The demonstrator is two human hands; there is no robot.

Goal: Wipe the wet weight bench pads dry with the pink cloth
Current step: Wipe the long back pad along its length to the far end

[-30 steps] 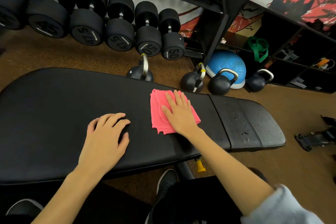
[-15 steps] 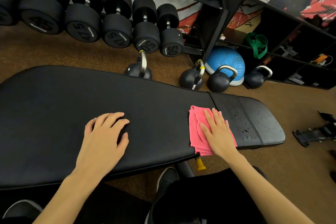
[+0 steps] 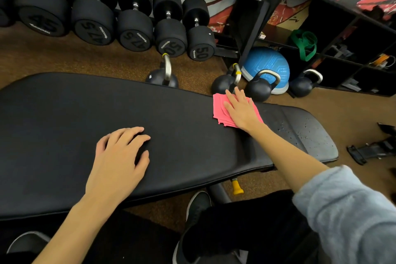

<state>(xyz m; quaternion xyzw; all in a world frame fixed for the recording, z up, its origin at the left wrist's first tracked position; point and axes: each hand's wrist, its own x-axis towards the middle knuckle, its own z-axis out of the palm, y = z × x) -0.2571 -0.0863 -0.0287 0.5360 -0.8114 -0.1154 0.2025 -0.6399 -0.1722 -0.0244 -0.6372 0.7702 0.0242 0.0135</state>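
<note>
A long black bench pad [image 3: 64, 118] runs across the view, with a shorter seat pad [image 3: 304, 130] at its right end that carries water droplets. The folded pink cloth [image 3: 220, 111] lies at the far edge of the long pad, close to the gap between the pads. My right hand [image 3: 242, 109] presses flat on the cloth, fingers spread. My left hand [image 3: 120, 156] rests palm down on the middle of the long pad, holding nothing.
Beyond the bench, several black kettlebells [image 3: 259, 88] stand on the brown floor beside a blue half-ball [image 3: 267, 64]. A row of big dumbbells [image 3: 132, 19] sits on a rack at the back. Black shelving [image 3: 353, 49] is at right. My shoe [image 3: 197, 206] is under the bench.
My right hand has slid the pink cloth from the near edge of the pad gap to the far edge. My left hand has stayed in place.
</note>
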